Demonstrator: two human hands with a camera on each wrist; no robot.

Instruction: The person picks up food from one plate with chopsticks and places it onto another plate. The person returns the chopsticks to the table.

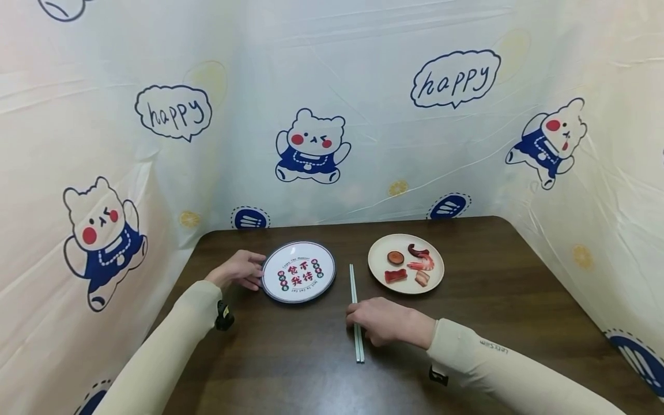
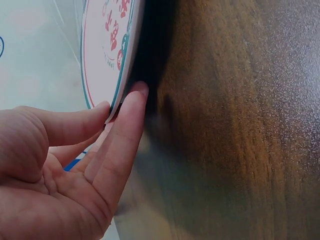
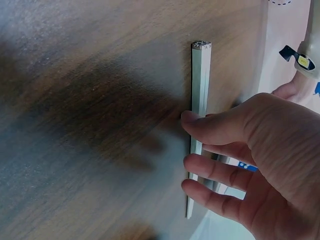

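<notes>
My left hand (image 1: pixel 240 270) pinches the near-left rim of a white plate (image 1: pixel 298 252) with a dark blue edge and red and green printing. In the left wrist view, the thumb lies at the rim of that plate (image 2: pixel 97 75) and a fingertip (image 2: pixel 134 102) is under it. A pair of pale green chopsticks (image 1: pixel 359 349) lies lengthwise on the table, and my right hand (image 1: pixel 391 320) grips them around the middle. The right wrist view shows thumb and fingers around the chopsticks (image 3: pixel 201 75); part of their length is hidden.
Right of the chopsticks stands a cream plate (image 1: pixel 377 253) with several food pieces: a shrimp (image 1: pixel 422 263), a round brown slice (image 1: pixel 395 257), a red block (image 1: pixel 395 276). A printed curtain (image 1: pixel 363 161) encloses the brown table (image 1: pixel 280 351) at the back and sides.
</notes>
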